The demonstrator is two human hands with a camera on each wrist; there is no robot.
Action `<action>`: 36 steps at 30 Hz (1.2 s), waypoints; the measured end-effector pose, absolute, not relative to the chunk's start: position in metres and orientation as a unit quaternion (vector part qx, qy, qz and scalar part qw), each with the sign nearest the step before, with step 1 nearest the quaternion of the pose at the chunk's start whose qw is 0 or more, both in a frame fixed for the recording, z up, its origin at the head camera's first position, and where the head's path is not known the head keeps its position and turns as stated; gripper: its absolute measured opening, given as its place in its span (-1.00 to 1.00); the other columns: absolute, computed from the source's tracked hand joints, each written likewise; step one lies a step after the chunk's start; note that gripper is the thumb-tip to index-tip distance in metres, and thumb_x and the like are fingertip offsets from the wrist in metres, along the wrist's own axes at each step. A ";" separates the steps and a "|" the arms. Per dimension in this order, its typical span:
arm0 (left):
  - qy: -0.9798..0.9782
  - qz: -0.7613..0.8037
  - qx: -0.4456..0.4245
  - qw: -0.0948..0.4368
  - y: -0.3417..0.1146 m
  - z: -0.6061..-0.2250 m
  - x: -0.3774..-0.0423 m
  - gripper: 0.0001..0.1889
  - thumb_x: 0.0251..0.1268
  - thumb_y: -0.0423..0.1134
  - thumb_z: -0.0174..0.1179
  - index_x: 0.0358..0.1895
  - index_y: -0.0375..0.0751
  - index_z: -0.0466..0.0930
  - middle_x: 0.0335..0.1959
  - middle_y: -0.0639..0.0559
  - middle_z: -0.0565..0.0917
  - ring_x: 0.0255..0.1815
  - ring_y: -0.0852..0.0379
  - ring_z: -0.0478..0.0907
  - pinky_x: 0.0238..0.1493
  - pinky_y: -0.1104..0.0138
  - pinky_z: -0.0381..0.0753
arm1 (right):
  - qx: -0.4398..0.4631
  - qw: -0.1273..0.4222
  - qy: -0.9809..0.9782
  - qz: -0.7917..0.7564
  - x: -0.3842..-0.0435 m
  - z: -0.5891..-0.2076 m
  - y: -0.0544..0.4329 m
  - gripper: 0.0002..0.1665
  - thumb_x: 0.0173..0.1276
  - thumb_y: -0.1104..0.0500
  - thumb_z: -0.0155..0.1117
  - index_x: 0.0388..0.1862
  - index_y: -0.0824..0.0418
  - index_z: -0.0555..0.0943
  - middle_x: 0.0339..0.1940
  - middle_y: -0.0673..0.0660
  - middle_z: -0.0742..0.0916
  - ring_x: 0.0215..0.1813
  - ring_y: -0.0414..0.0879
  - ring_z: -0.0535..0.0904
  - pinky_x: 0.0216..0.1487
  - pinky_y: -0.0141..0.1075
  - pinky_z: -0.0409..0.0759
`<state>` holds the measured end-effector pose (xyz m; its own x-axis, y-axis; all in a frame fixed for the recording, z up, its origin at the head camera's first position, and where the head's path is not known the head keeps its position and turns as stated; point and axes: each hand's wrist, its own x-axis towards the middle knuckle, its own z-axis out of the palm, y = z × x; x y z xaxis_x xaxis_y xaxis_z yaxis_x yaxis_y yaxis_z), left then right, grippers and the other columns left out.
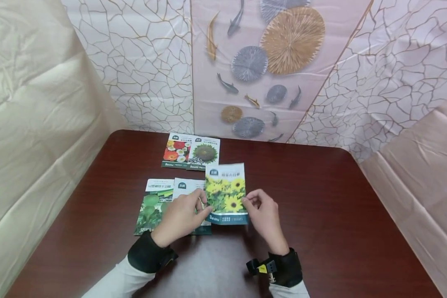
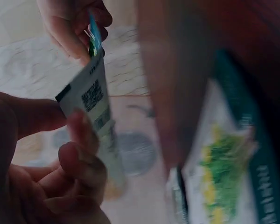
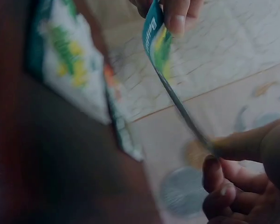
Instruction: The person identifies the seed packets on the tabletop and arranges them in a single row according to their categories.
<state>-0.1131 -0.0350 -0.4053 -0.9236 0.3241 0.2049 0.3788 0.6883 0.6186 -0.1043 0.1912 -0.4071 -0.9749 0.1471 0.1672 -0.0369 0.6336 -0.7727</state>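
Observation:
A seed packet with yellow flowers (image 1: 225, 188) is held up above the table, its printed face toward the head camera. My left hand (image 1: 182, 213) pinches its left edge between thumb and fingers, while my right hand (image 1: 264, 215) pinches the right edge. In the left wrist view the packet's white back (image 2: 95, 100) carries a printed square code. Seen nearly edge-on in the right wrist view, the packet (image 3: 161, 51) bends slightly. Beneath my left hand lies another seed packet (image 1: 184, 184), partly covered by the hand and the held packet.
A green-leaf packet (image 1: 152, 207) lies at the left, beside the partly covered one. Farther back, a packet with red and white flowers (image 1: 176, 151) adjoins a sunflower packet (image 1: 205, 153). The dark red table (image 1: 320, 207) meets patterned cloth (image 1: 152, 62) behind and at both sides.

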 end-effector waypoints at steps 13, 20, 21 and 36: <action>-0.934 -0.297 -0.188 -0.068 -0.035 -0.440 -0.129 -0.72 0.21 -0.01 0.32 -0.37 -0.06 0.43 -0.69 0.11 0.37 -0.65 0.15 0.31 -0.56 0.33 0.21 | -0.059 0.019 -0.926 0.372 -0.112 -0.445 0.192 -0.88 0.35 0.12 0.27 -0.30 0.15 0.56 -0.49 0.04 0.60 -0.51 -0.14 0.40 -0.38 -0.31 0.35; -0.937 -0.288 -0.179 -0.082 -0.037 -0.448 -0.128 -0.72 0.21 0.03 0.31 -0.39 -0.03 0.45 -0.68 0.11 0.41 -0.65 0.15 0.34 -0.58 0.31 0.24 | -0.066 0.004 -0.933 0.354 -0.114 -0.449 0.194 -0.85 0.36 0.08 0.27 -0.32 0.12 0.55 -0.51 0.05 0.58 -0.54 -0.13 0.39 -0.43 -0.30 0.33; -0.938 -0.287 -0.178 -0.083 -0.037 -0.449 -0.128 -0.72 0.21 0.03 0.30 -0.41 -0.02 0.45 -0.67 0.12 0.41 -0.65 0.15 0.34 -0.58 0.31 0.24 | -0.069 0.002 -0.935 0.347 -0.114 -0.450 0.194 -0.84 0.35 0.06 0.27 -0.33 0.11 0.55 -0.52 0.04 0.58 -0.55 -0.12 0.39 -0.44 -0.30 0.32; -0.907 -0.372 -0.133 0.143 -0.050 -0.389 -0.128 -0.76 0.31 0.00 0.23 -0.19 -0.08 0.55 -0.71 0.17 0.41 -0.72 0.22 0.22 -0.66 0.36 0.15 | 0.037 0.168 -0.892 0.419 -0.115 -0.420 0.211 -0.81 0.39 -0.02 0.24 -0.17 0.06 0.59 -0.43 0.00 0.60 -0.43 -0.22 0.39 -0.44 -0.34 0.30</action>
